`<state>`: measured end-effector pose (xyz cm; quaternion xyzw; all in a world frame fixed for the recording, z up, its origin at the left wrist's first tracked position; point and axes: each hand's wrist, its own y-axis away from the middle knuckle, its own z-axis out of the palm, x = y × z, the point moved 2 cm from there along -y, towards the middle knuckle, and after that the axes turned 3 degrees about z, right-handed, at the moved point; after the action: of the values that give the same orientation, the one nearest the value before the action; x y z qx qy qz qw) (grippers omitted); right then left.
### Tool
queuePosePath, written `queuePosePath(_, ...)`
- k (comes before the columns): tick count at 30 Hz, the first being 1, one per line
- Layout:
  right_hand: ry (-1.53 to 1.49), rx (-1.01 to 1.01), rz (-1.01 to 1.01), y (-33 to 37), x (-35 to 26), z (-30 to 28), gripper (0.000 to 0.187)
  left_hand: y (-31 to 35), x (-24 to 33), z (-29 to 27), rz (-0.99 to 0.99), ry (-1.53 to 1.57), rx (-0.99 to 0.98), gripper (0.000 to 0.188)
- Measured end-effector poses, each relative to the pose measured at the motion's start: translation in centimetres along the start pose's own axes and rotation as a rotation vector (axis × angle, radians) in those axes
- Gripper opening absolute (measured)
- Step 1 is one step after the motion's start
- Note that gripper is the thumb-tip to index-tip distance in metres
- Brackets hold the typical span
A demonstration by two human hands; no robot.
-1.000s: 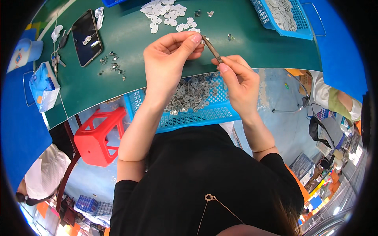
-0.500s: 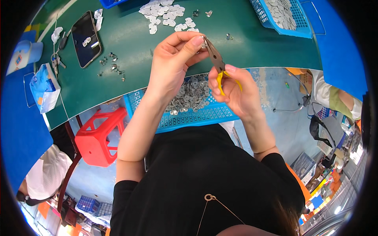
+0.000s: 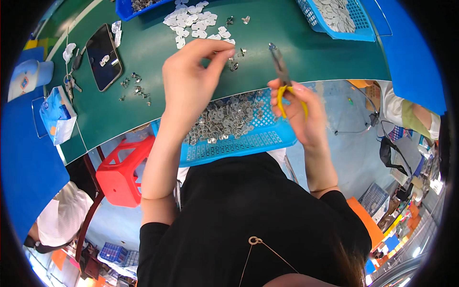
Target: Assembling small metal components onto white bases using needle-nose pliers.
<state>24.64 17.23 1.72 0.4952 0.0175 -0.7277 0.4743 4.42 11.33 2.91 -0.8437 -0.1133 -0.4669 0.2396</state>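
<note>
Seen from above, a person in black works with small metal parts (image 3: 233,64) at a green worktop (image 3: 148,52). The right hand (image 3: 313,119) is closed around the yellow handles of slim pliers (image 3: 281,69), their nose pointing away from the body. The left hand (image 3: 189,71) is apart from the pliers, thumb and forefinger nearly meeting just beside those parts, which lie at the near side of a heap of pale flat pieces (image 3: 189,19).

For parts this small, a light fingertip pinch seems best, with the nose of the pliers brought in squarely and squeezed gently; too hard or slanted a grip could bend a part or flick it away. Steadying the wrists would likely help.

Motion blurs the right hand and the pliers; a glint at their tip may be a part or only shine. Whether the left fingertips pinch anything cannot be told. The left forearm covers part of the blue basket (image 3: 239,153) below the worktop edge, and the upper rim cuts off a darker blue tray (image 3: 125,10).
</note>
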Motion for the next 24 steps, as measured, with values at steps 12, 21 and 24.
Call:
queuePosePath(12,0.121,0.179,-0.256,0.3,-1.8,-1.6,0.040,0.2,2.0,5.4,0.576,-0.709,-0.487,0.023)
queuePosePath(21,0.151,0.210,-0.296,0.1,-2.1,-2.5,0.042,-1.2,3.3,4.8,0.465,-0.730,-0.423,0.024)
queuePosePath(24,0.152,0.211,-0.315,0.1,-2.2,-2.4,0.042,-3.2,3.7,5.6,0.417,-0.654,-0.334,0.019)
